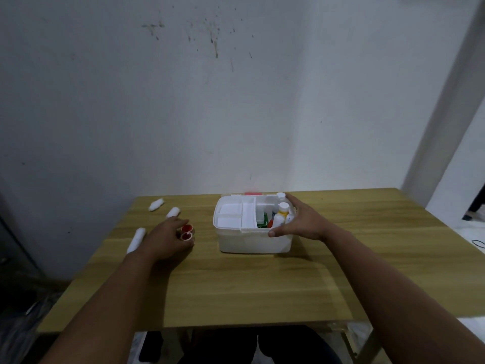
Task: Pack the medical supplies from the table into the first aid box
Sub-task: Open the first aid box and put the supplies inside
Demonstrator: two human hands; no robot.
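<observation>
The white first aid box (pixel 252 241) stands open at the table's middle, holding a white inner tray (pixel 232 215), white bottles (pixel 282 210) with a yellow label, and a green pack (pixel 264 222). My right hand (pixel 301 219) grips the box's right end, thumb on the front rim and fingers at the far corner. Left of the box, my left hand (pixel 164 239) curls its fingers around two small red round rolls (pixel 187 232). Three white bandage rolls lie on the table: one far left (pixel 156 204), one just beyond my fingers (pixel 173 212), one beside my left wrist (pixel 136 239).
The wooden table (pixel 236 285) stands against a white wall. A strip of red lid (pixel 253 193) shows behind the box. A black loop (pixel 478 243) lies on the floor at right. A dark object stands left of the table, and my legs show under its front edge.
</observation>
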